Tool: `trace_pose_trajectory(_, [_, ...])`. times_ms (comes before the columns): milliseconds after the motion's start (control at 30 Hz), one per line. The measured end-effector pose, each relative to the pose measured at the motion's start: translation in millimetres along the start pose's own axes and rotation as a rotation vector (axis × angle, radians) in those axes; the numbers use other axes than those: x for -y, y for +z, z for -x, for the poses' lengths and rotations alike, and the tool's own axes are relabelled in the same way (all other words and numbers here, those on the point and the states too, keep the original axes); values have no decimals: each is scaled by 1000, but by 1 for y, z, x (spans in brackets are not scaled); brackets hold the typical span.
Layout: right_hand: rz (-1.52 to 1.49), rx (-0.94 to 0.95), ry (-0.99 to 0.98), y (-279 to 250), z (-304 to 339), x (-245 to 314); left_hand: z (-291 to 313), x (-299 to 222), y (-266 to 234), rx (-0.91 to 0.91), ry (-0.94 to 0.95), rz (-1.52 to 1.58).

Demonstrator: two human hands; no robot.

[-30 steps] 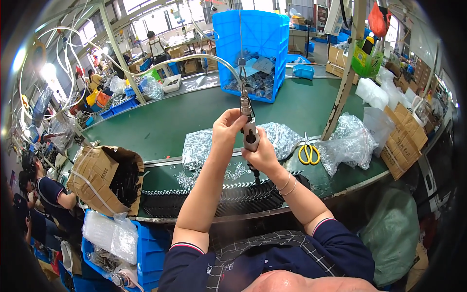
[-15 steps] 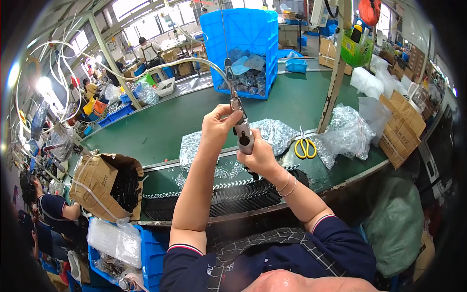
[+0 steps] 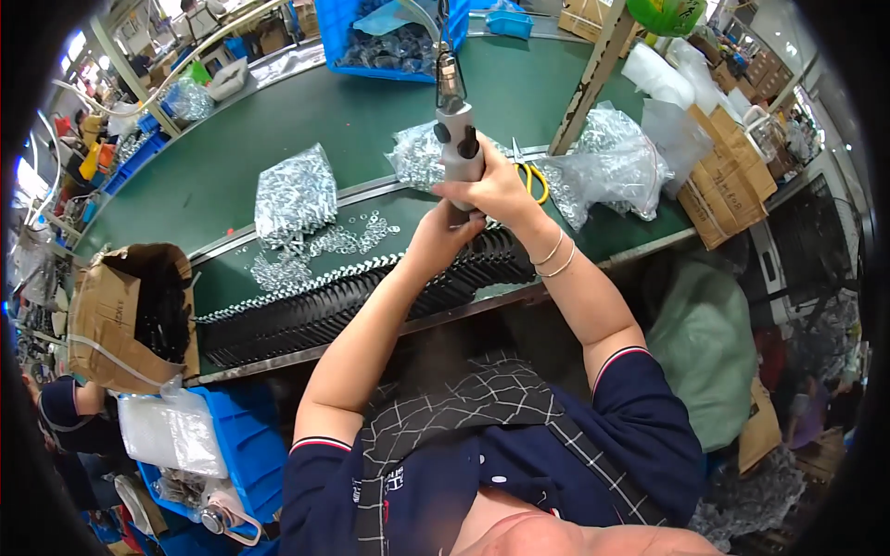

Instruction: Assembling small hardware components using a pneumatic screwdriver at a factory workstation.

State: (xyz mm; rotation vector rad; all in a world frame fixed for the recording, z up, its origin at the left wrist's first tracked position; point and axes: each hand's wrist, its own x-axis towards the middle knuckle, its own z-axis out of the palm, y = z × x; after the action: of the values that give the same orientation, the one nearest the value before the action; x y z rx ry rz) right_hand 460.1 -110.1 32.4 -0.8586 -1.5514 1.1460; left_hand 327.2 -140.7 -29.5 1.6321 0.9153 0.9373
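Observation:
A grey power screwdriver (image 3: pixel 460 153) hangs upright from a metal hook over the bench. My right hand (image 3: pixel 501 193) is wrapped round its body. Just below, my left hand (image 3: pixel 439 243) is closed about the tool's lower end, whose tip is hidden by the fingers. Under both hands runs a long row of black curved parts (image 3: pixel 343 320), with bright screw ends along its far side. Small metal rings (image 3: pixel 357 235) and a heap of small hardware (image 3: pixel 281 271) lie behind the row, beside a clear bag of metal pieces (image 3: pixel 297 196).
Yellow-handled scissors (image 3: pixel 538 185) and a clear plastic bag (image 3: pixel 612 176) lie right of my hands, near a rusty post (image 3: pixel 584 88). A carton of black parts (image 3: pixel 111 320) stands at left. A blue crate (image 3: pixel 338 60) sits at the back; another blue crate (image 3: pixel 246 445) is lower left.
My left hand has come down from the screwdriver's top to its lower end. My right hand still grips the body. The view has tilted down toward the bench.

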Motion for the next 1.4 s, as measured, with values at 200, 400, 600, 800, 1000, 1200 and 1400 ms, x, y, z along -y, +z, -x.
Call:
trace_pose_trajectory(200, [196, 4, 14, -81, 26, -14, -8, -19, 28, 571, -24, -807])
trace_pose_trajectory(400, [36, -247, -143, -108, 34, -34, -34, 70, 66, 700, 810, -893])
trace_pose_trajectory(600, [-166, -449, -294, -121, 25, -30, -48, 98, 66, 801, 737, -921])
trace_pose_trajectory(800, [-250, -450, -366, -127, 14, -51, -57, 82, 71, 836, 713, -975])
trace_pose_trajectory(1000, [804, -336, -217, -132, 28, -31, -52, 91, 64, 805, 720, -962])
trace_pose_trajectory(1200, [866, -610, 13, -198, 92, -13, -48, 81, 67, 820, 709, -886])
trace_pose_trajectory(1400, [992, -1154, 2, -297, 164, -14, -39, 80, 71, 800, 720, -914])
